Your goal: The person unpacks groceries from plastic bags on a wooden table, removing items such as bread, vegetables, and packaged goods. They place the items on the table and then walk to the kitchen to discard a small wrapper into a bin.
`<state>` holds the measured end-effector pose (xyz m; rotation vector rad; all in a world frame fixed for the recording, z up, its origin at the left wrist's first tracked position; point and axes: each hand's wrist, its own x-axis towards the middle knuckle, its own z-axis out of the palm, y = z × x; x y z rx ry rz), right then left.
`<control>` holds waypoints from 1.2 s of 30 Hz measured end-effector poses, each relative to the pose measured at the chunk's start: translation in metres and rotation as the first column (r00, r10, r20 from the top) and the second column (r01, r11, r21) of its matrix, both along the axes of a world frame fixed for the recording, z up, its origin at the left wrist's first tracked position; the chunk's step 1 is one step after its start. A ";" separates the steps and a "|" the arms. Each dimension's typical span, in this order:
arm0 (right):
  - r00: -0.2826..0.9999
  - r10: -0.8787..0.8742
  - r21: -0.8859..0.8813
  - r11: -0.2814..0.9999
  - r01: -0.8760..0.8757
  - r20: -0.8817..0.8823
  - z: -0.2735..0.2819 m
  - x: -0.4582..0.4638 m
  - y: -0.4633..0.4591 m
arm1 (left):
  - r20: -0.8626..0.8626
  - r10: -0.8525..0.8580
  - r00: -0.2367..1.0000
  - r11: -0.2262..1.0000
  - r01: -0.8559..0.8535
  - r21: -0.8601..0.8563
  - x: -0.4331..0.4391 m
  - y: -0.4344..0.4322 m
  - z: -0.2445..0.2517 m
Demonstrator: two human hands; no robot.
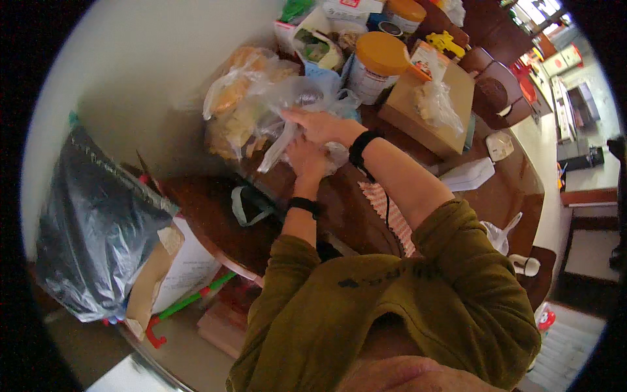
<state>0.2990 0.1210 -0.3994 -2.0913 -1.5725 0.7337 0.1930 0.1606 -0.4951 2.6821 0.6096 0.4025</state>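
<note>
My left hand point(307, 159) and my right hand point(325, 128) meet at a clear plastic bag point(281, 147) on the dark wooden table. The right hand lies over the bag, its fingers pointing left; the left hand is just below it, against the plastic. How firmly either one grips is hidden by the overlap and the crumpled film. Black bands circle both wrists. Beyond the hands, more clear bags point(235, 98) with tan and orange contents lean by the wall. A tub with an orange lid point(382, 54) stands behind the right hand.
A cardboard box point(426, 108) carries a crumpled plastic bag. Right of it lie a white packet point(468, 175) and a small pale container point(499, 146). A pink and white patterned strip point(389, 213) lies near my right forearm. A large dark plastic bag point(105, 230) stands left of the table.
</note>
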 end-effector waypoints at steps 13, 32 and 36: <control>0.996 0.078 0.533 0.845 -0.038 -0.052 0.195 -0.089 -0.164 | -0.251 -0.214 0.944 0.965 0.165 -0.202 -0.020 0.014 0.122; 0.921 -0.086 0.529 0.837 -0.140 0.380 0.294 -0.122 -0.284 | 0.214 -0.567 0.796 0.591 0.573 -0.568 0.044 -0.037 0.206; 0.827 -0.537 0.546 0.749 0.375 0.170 0.263 -0.118 -0.299 | 0.294 -0.622 0.726 0.303 0.569 -0.764 0.011 -0.061 0.223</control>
